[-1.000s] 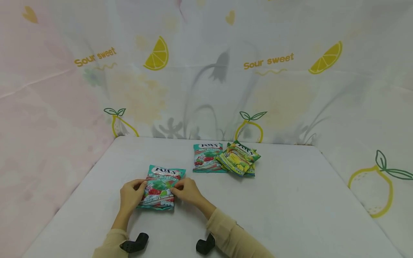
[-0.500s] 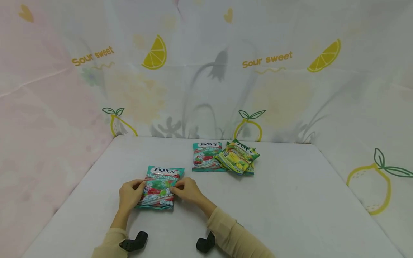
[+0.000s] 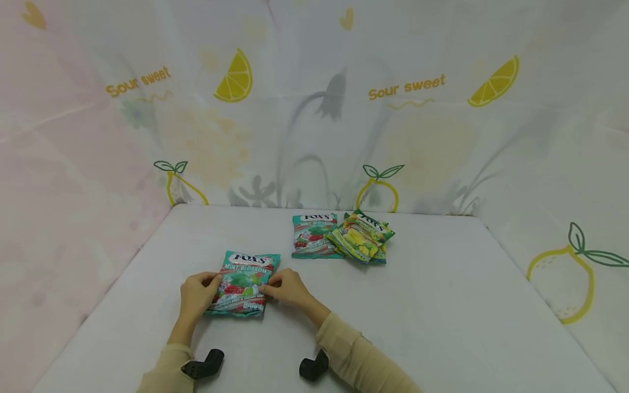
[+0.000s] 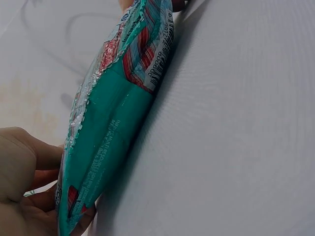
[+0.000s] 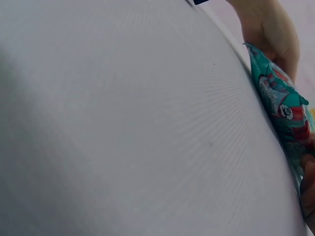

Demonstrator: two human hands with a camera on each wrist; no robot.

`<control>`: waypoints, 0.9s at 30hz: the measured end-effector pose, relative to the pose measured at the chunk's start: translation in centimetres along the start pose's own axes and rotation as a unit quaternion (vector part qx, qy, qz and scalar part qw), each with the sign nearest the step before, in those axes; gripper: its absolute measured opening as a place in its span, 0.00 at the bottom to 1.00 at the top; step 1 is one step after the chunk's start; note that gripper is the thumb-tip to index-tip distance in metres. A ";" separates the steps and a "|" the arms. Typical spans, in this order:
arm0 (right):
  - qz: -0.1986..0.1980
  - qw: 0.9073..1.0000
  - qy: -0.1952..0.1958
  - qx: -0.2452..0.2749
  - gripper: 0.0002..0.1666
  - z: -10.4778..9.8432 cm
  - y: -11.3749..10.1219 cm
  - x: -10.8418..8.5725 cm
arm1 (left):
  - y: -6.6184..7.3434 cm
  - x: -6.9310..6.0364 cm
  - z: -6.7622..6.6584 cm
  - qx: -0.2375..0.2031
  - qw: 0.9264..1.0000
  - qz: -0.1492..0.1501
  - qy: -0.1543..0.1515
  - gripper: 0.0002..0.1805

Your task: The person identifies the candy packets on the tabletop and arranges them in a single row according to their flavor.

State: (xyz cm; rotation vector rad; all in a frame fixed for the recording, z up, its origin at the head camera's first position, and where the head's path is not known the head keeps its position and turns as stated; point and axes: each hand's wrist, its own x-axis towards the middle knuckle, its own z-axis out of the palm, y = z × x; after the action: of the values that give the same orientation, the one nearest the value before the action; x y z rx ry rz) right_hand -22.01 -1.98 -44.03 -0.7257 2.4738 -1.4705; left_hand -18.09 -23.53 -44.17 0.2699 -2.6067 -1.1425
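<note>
A teal and red candy bag (image 3: pixel 241 295), marked FOX'S Mint Blossom, lies face up on the left part of the white table. My left hand (image 3: pixel 197 295) grips its left edge, thumb on top and the other fingers at the side and underneath. From the right, my right hand (image 3: pixel 287 289) pinches the opposite edge. In the left wrist view the bag's teal bottom end (image 4: pixel 106 128) shows, close to the table, with the left thumb and fingers around one corner. The right wrist view shows the bag (image 5: pixel 280 105) at its right border, between both hands.
Farther back lies a second Mint Blossom bag (image 3: pixel 314 237). Yellow-green FOX'S bags (image 3: pixel 361 237) overlap its right side, one stacked on another. The white table (image 3: pixel 442 305) ends at a printed cloth backdrop (image 3: pixel 295 109). A black camera mount (image 3: pixel 203 365) sits at the left wrist.
Both hands keep their hold on the bag, which stays in place. The head view has shifted slightly; nothing else visibly moves.
</note>
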 end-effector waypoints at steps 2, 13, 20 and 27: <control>0.006 1.000 0.004 0.002 0.12 -0.1 0.0 0.1 | 0.0 0.1 -0.1 0.005 1.000 0.009 0.004 0.14; 0.029 1.000 0.001 0.011 0.11 -0.2 0.1 -0.1 | 0.3 -0.5 -0.4 0.007 1.000 -0.002 0.007 0.15; 0.021 1.000 -0.001 0.005 0.10 -0.3 0.0 0.0 | 0.6 -0.6 0.0 0.007 0.999 0.001 0.047 0.13; 0.037 0.999 -0.006 0.005 0.09 -0.3 0.3 0.0 | 0.6 -0.7 0.2 0.010 0.999 -0.008 0.050 0.13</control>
State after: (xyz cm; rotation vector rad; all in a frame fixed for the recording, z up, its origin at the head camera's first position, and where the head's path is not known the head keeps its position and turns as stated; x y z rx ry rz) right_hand -22.22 -1.70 -44.12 -0.6313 2.4535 -1.4472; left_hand -17.54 -22.83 -44.00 0.3445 -2.5345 -1.0816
